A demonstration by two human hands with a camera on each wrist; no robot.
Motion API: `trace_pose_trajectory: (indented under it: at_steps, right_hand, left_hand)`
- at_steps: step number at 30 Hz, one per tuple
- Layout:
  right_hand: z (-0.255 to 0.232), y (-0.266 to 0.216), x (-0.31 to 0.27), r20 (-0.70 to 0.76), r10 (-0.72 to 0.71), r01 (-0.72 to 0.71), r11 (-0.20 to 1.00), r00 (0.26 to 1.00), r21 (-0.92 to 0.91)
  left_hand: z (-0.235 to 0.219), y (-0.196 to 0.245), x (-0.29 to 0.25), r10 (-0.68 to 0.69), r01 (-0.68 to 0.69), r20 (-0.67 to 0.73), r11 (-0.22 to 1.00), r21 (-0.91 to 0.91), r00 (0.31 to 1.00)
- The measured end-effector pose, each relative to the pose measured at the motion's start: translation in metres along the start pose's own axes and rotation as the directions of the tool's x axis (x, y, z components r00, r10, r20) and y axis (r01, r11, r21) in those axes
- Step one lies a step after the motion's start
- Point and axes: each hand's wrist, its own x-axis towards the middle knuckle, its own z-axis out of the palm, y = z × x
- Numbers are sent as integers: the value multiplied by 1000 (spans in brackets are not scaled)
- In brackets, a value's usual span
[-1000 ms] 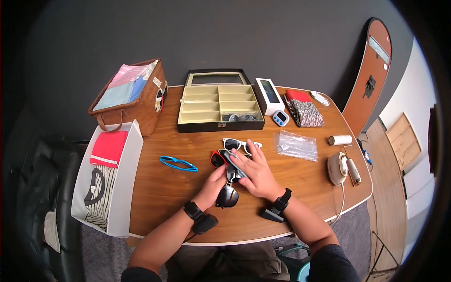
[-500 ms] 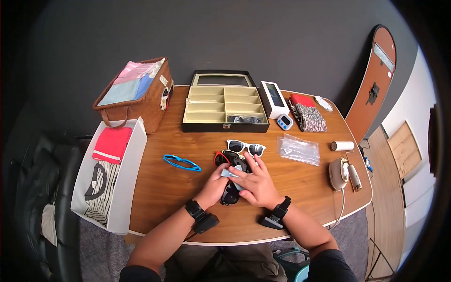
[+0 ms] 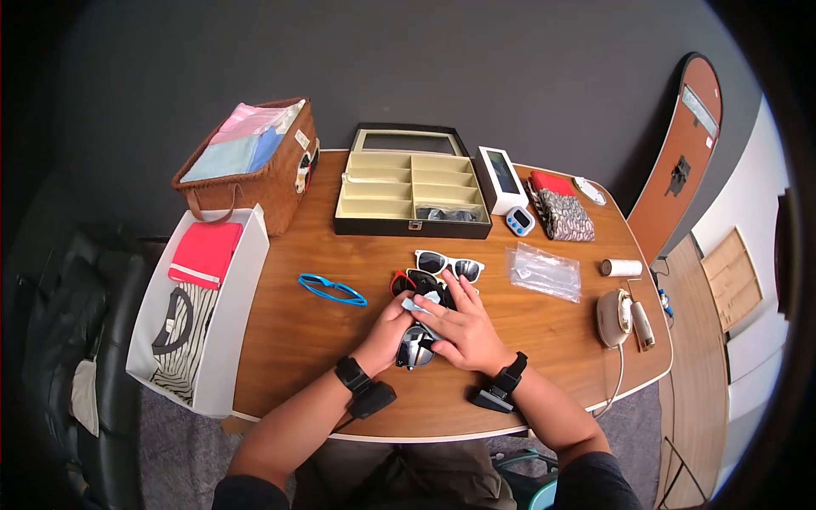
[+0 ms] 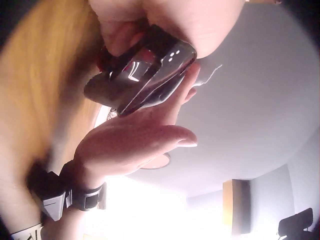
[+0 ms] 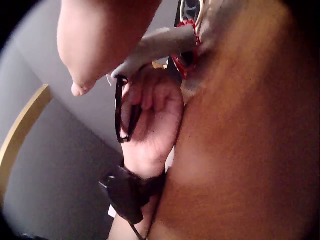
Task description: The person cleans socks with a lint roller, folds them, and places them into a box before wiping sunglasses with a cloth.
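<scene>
My left hand [image 3: 382,336] grips a pair of dark sunglasses [image 3: 414,347], held tilted above the table near its front edge. Up close in the left wrist view, the shiny black frame [image 4: 172,62] stands out from the fingers. My right hand [image 3: 466,331] lies against the glasses from the other side, fingers straight and thumb apart. Under those fingers is a light blue-grey cloth [image 3: 416,303], seen as a crumpled strip [image 5: 160,47] in the right wrist view. Just beyond are red-framed sunglasses [image 3: 399,281], partly covered black ones, and white-framed sunglasses [image 3: 448,265].
Blue glasses [image 3: 331,290] lie to the left. A compartment case [image 3: 374,228] stands open at the back, dark glasses in one slot. Clear plastic bags [image 3: 544,272], a garment steamer [image 3: 612,319] and a lint roller [image 3: 620,268] are rightward; a white bin [image 3: 229,340] of clothes is leftward.
The held sunglasses have turned between the hands, their lenses now showing lighter reflections. The right hand and cloth have shifted slightly against them; the white sunglasses are less covered than at first.
</scene>
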Motion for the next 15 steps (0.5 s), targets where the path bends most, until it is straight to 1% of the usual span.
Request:
trace_pose_trajectory:
  at_steps: [3, 5, 6, 7, 9, 10, 11, 13, 15]
  right_hand:
    - [-1, 7, -5, -5, -36, 36, 999, 999, -16]
    - [0, 2, -2, 1, -10, 10, 1000, 1000, 11]
    - [-1, -5, 4, 16, 4, -5, 1000, 1000, 30]
    - [-1, -4, 2, 16, 8, -9, 999, 1000, 31]
    - [1, 2, 0, 31, -22, 22, 1000, 999, -7]
    - [-1, 6, -4, 16, -28, 28, 1000, 999, -9]
    - [-3, 10, -6, 18, -31, 31, 999, 999, -9]
    - [-5, 15, -10, -42, 47, -50, 997, 998, -55]
    - [-7, 19, -10, -60, 74, -78, 995, 995, -60]
  left_hand:
    - [0, 4, -1, -36, 36, -5, 999, -38, 999]
    - [1, -3, 1, -20, 19, -32, 999, -30, 999]
    - [-2, -6, 3, 17, -17, 5, 1000, -8, 1000]
    - [-3, -7, 2, 13, -13, 5, 1000, -9, 1000]
    - [-6, -5, 2, -28, 27, -6, 999, -25, 1000]
    - [-8, -3, 2, -24, 24, -6, 999, -26, 1000]
    - [-11, -1, 1, -46, 47, 19, 996, -75, 999]
    - [-12, 2, -1, -88, 99, 72, 980, -172, 994]
    - [-4, 3, -2, -108, 114, 52, 984, -138, 993]
